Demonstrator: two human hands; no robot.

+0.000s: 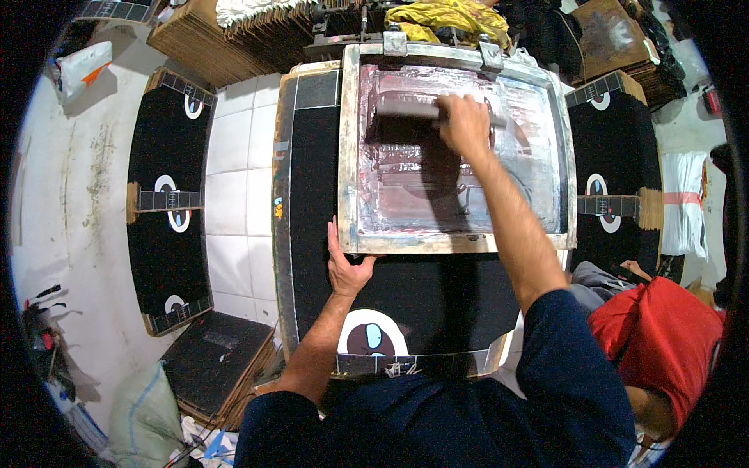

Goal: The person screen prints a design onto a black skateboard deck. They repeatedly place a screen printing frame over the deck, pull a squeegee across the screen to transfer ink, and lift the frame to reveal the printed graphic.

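A wooden-framed printing screen (457, 244) lies over a black-covered board (313, 168), its mesh smeared with dark red, white and bluish ink. My right hand (466, 125) is closed round a squeegee (406, 111), which stretches sideways across the upper mesh and looks blurred. A dark ink patch lies just below the blade. At the screen's near left corner, my left hand (349, 269) holds the frame, fingers along its side and thumb by the front edge. On the black cloth nearer me shows a printed white ring with a dark and light-blue centre (373, 334).
Two metal clamps (395, 43) hold the screen's far edge. Yellow stained cloth (449, 19) and stacked cardboard (195, 39) lie beyond. Black printed panels (168, 140) flank the board. A person in red (659, 335) is at the right, close to my elbow.
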